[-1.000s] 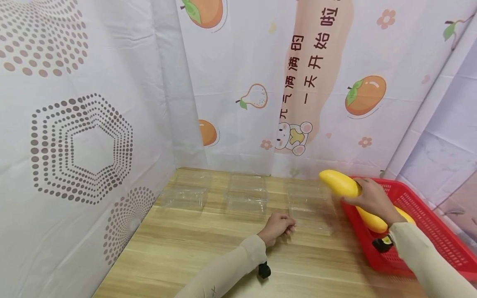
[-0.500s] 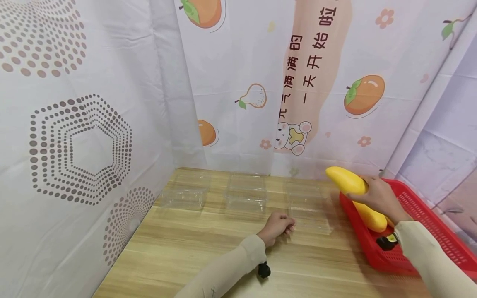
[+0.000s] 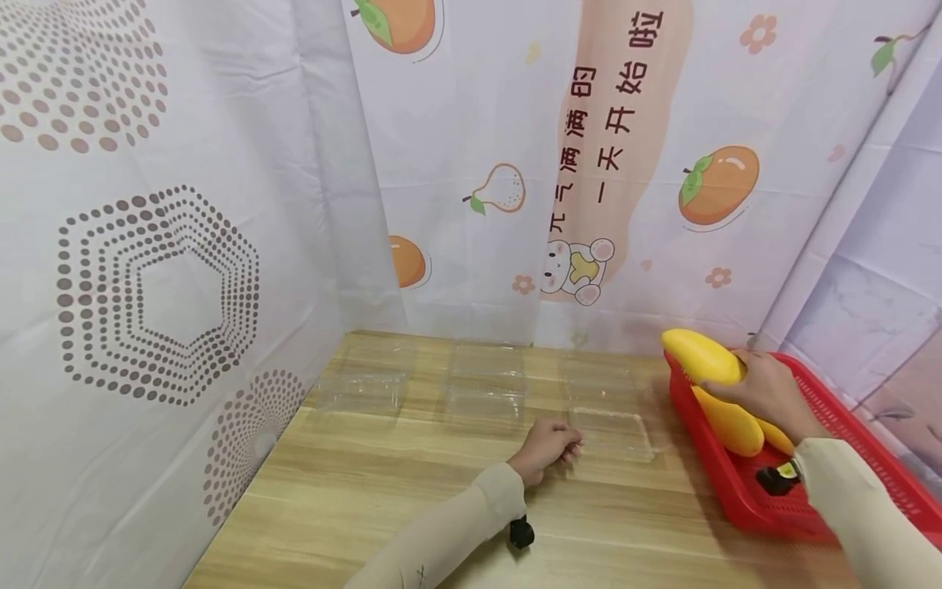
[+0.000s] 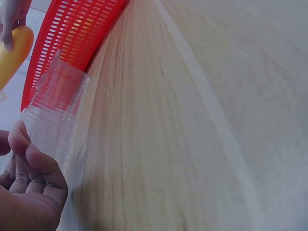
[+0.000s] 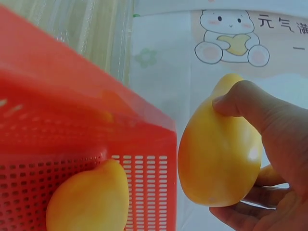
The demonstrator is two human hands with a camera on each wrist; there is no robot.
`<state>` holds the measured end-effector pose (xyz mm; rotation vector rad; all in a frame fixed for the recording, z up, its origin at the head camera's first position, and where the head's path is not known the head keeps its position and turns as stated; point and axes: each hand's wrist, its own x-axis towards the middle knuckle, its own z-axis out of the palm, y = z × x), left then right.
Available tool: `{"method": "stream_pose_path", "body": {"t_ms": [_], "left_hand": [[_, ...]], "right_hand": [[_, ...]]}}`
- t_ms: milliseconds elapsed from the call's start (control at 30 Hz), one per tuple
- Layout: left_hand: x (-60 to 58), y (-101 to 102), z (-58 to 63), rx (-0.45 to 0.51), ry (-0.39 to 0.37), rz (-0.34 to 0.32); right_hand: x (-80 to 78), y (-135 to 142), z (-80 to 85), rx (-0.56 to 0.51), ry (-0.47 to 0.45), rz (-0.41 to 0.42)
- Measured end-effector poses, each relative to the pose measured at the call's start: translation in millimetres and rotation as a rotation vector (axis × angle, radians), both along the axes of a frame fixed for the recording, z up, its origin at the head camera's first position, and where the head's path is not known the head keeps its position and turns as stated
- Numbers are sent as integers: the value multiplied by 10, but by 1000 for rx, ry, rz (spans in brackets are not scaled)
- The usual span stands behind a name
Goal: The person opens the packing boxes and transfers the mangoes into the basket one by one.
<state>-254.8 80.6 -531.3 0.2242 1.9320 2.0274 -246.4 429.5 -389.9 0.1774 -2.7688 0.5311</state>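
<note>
My right hand (image 3: 776,397) grips a yellow mango (image 3: 699,356) over the far left corner of the red basket (image 3: 724,491). In the right wrist view, the thumb lies across the top of this mango (image 5: 219,154) and the fingers go underneath. More mangoes (image 3: 736,427) lie in the basket below. On the table my left hand (image 3: 546,451) pinches the near left corner of the right-hand clear plastic box (image 3: 611,429), whose lid is folded back. The left wrist view has the curled fingers (image 4: 41,163) right at the rim of the box (image 4: 50,127).
Two more clear open boxes stand in line to the left, a middle box (image 3: 486,401) and a left box (image 3: 364,388). A printed curtain (image 3: 456,270) hangs behind the wooden table (image 3: 353,499), and another curtain (image 3: 287,204) closes the left side.
My right hand has moved to the right with the mango, from beside the right-hand box to over the basket's corner. The left hand stays in place.
</note>
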Motion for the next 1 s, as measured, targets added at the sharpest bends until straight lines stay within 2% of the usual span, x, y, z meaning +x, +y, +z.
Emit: {"method": "stream_pose_path", "body": {"t_ms": [200,733,1000], "left_hand": [[-23,3,-5,3,10,-4],[-35,19,-13,-10,1,-10],[-43,20,-24,-3,-2,-11]], "right_hand": [[-17,125,-20,13,19,-19],[63,409,-117,28,-58,-86],[134,618,-156,23,-140,-115]]}}
